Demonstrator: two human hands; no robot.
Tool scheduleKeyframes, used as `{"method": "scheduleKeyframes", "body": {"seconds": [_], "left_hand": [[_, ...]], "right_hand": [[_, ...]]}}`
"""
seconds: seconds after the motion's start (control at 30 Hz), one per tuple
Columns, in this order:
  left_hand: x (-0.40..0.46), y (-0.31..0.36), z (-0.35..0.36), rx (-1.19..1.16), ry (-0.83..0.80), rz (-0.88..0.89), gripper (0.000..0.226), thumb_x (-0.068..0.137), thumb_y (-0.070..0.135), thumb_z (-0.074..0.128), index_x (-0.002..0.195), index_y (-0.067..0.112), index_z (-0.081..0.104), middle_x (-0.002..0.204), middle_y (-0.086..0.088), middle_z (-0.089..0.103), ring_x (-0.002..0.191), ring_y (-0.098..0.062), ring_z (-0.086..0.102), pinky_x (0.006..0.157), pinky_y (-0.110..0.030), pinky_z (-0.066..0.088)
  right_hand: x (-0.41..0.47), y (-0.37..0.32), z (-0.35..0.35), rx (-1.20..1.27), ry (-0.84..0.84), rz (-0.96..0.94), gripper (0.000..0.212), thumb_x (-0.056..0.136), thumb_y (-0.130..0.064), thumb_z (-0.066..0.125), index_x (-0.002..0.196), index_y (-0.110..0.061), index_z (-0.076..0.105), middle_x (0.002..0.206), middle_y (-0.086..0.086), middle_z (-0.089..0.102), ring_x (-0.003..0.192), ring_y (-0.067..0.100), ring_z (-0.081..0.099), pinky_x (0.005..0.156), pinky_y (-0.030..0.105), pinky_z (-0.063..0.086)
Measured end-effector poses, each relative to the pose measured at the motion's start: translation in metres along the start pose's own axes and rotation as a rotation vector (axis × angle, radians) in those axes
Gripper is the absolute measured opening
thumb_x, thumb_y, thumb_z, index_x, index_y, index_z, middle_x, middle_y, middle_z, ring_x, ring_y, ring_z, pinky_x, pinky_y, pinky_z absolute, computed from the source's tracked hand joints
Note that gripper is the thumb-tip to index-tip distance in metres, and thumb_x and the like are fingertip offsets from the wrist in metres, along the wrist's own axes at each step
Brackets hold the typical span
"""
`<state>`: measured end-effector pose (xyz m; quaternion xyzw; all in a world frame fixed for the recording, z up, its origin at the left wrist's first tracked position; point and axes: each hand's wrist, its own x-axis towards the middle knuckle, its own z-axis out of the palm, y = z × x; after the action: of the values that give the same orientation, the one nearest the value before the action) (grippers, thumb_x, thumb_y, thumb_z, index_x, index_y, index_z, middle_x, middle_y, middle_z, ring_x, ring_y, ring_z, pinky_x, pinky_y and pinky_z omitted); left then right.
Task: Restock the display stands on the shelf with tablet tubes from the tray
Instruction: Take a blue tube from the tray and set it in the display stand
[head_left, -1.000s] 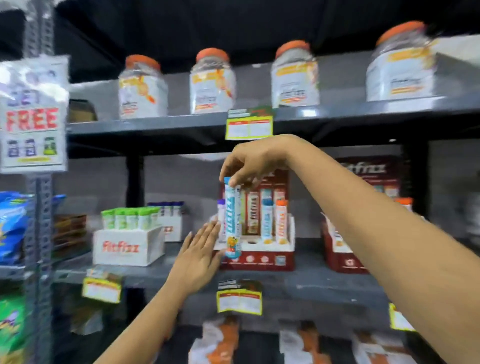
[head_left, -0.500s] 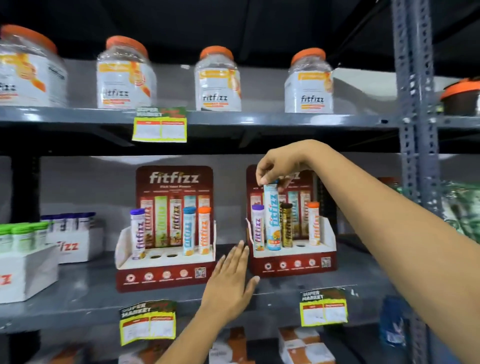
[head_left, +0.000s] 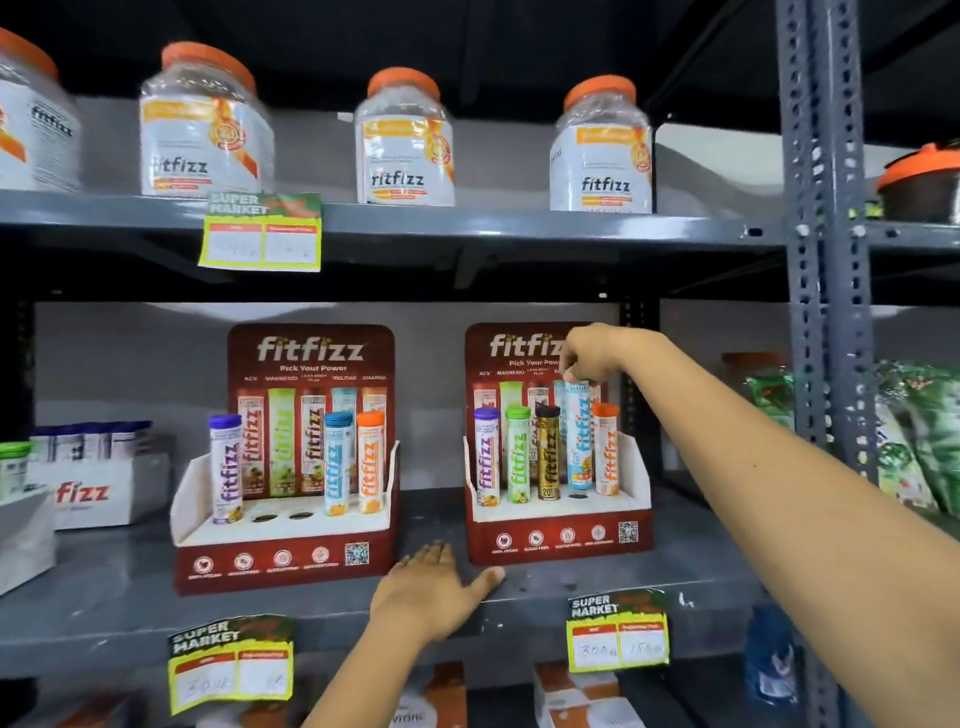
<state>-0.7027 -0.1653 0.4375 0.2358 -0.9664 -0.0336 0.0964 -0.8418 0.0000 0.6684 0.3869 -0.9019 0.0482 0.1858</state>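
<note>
Pinching the cap of a light-blue tablet tube (head_left: 578, 436) from above, the right hand (head_left: 597, 353) has its fingers closed round the top and holds the tube upright over the fourth slot of the right-hand dark-red cardboard display stand (head_left: 558, 535); its base is at the slot, though how deep it sits is unclear. On that stand a purple-capped tube (head_left: 487, 457), a green tube (head_left: 518, 454) and a black-and-gold tube (head_left: 548, 452) stand to its left, an orange tube (head_left: 606, 449) to its right. The left hand (head_left: 431, 590) lies flat and open, palm down, on the grey metal shelf (head_left: 104, 597), holding nothing, near the gap between the two stands. The left-hand dark-red display stand (head_left: 283, 566) has two unfilled middle holes (head_left: 283, 516).
</note>
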Motion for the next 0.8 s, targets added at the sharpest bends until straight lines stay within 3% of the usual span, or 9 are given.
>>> {"method": "scheduleKeyframes", "body": {"seconds": [0.1, 0.37, 0.57, 0.8], "left_hand": [[0.001, 0.001, 0.000, -0.008, -0.003, -0.006, 0.095, 0.081, 0.078, 0.014, 0.148, 0.011, 0.013, 0.159, -0.008, 0.014, 0.145, -0.021, 0.014, 0.118, -0.037, 0.013], [0.003, 0.001, 0.002, -0.015, -0.016, -0.019, 0.095, 0.081, 0.079, 0.015, 0.148, 0.013, 0.013, 0.159, -0.006, 0.014, 0.145, -0.019, 0.014, 0.117, -0.036, 0.012], [0.002, 0.000, 0.002, -0.015, -0.013, -0.021, 0.094, 0.080, 0.079, 0.015, 0.148, 0.015, 0.013, 0.159, -0.005, 0.015, 0.145, -0.019, 0.015, 0.117, -0.037, 0.013], [0.001, 0.001, 0.002, -0.019, -0.007, -0.024, 0.094, 0.079, 0.080, 0.015, 0.148, 0.015, 0.014, 0.159, -0.004, 0.016, 0.144, -0.019, 0.015, 0.117, -0.038, 0.013]], "right_hand": [[0.004, 0.009, 0.018, 0.065, 0.032, -0.011, 0.029, 0.093, -0.015, 0.054, 0.117, -0.001, 0.065, 0.122, 0.018, 0.065, 0.112, 0.035, 0.061, 0.097, 0.045, 0.051], [0.009, 0.026, 0.040, 0.115, 0.035, -0.031, 0.034, 0.096, -0.017, 0.052, 0.129, -0.010, 0.059, 0.131, 0.010, 0.059, 0.115, 0.027, 0.056, 0.092, 0.035, 0.047], [0.010, 0.025, 0.032, 0.122, -0.007, -0.095, 0.031, 0.095, -0.018, 0.055, 0.124, -0.012, 0.063, 0.127, 0.008, 0.063, 0.112, 0.023, 0.058, 0.093, 0.036, 0.049], [0.018, 0.025, 0.053, 0.203, 0.091, -0.044, 0.032, 0.097, -0.016, 0.049, 0.126, -0.006, 0.060, 0.130, 0.015, 0.060, 0.115, 0.031, 0.057, 0.087, 0.034, 0.045]]}}
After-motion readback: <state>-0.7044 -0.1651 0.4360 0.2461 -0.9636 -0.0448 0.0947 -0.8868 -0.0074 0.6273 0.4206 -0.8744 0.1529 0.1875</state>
